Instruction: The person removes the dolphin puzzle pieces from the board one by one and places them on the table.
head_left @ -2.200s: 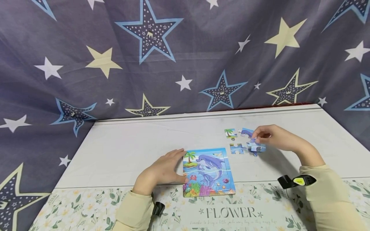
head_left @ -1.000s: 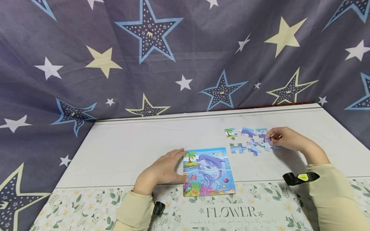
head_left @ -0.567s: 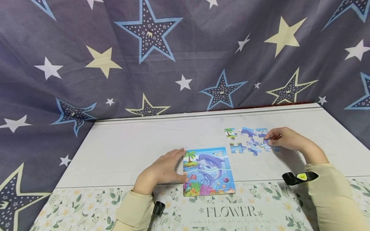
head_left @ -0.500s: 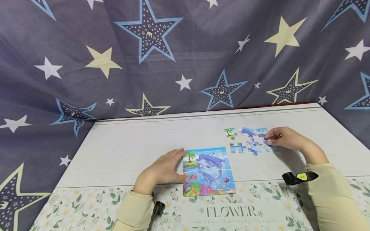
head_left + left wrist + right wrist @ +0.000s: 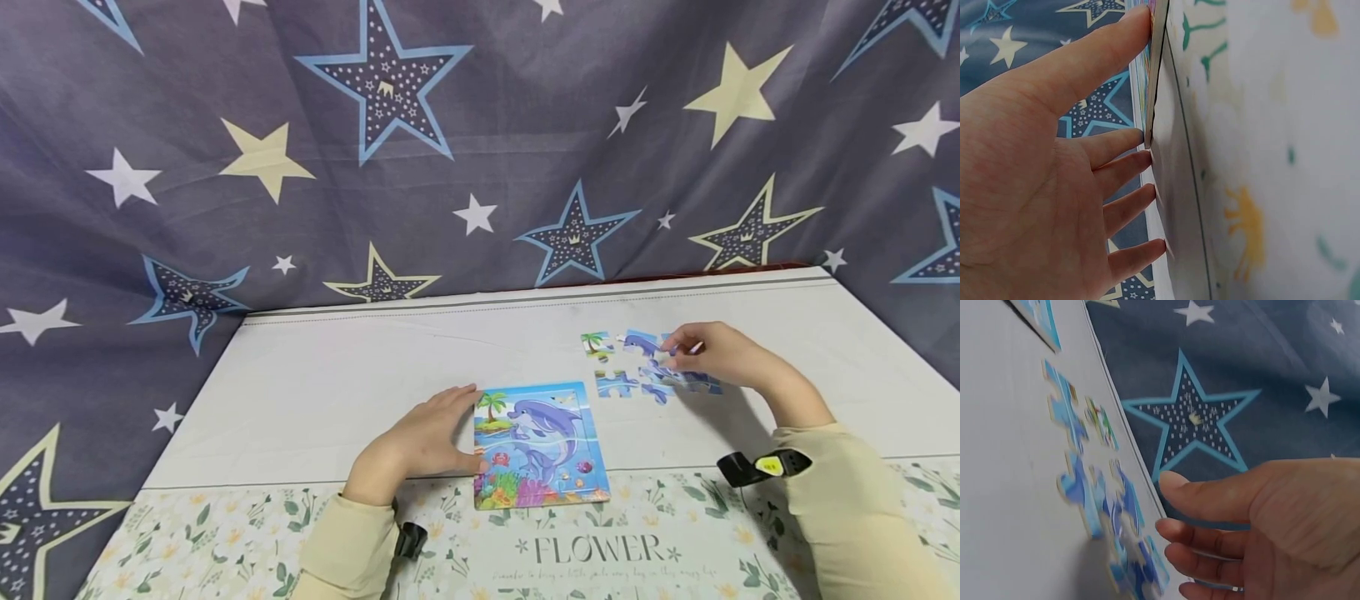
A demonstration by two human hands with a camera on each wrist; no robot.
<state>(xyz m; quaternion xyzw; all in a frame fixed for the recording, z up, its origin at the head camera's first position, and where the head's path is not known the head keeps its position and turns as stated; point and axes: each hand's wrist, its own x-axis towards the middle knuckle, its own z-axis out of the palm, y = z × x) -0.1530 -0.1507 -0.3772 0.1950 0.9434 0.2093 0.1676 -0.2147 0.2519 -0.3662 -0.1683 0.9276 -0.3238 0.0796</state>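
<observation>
The background is filled by a dark curtain (image 5: 420, 208) printed with blue, yellow and white stars. Below it a white surface (image 5: 360, 375) is spread, bordered on the near side by a floral band (image 5: 225, 542) on which the lettering "FLOWER" (image 5: 596, 548) is printed. The dolphin puzzle (image 5: 543, 442) is laid across both, its position unchanged. Its left edge is touched by the thumb and fingertips of the left hand (image 5: 420, 442), whose fingers are held straight and spread. The right hand (image 5: 720, 354) has just been shifted leftward over the loose group; its thumb and fingers are held apart, and nothing is seen gripped. By that shift the lower right piece (image 5: 702, 383) has been uncovered, which suggests that it has been let go. Two rough rows are formed beside the puzzle, the palm-tree piece (image 5: 596, 343) and dolphin-head piece (image 5: 641, 343) being set in the farther one.
</observation>
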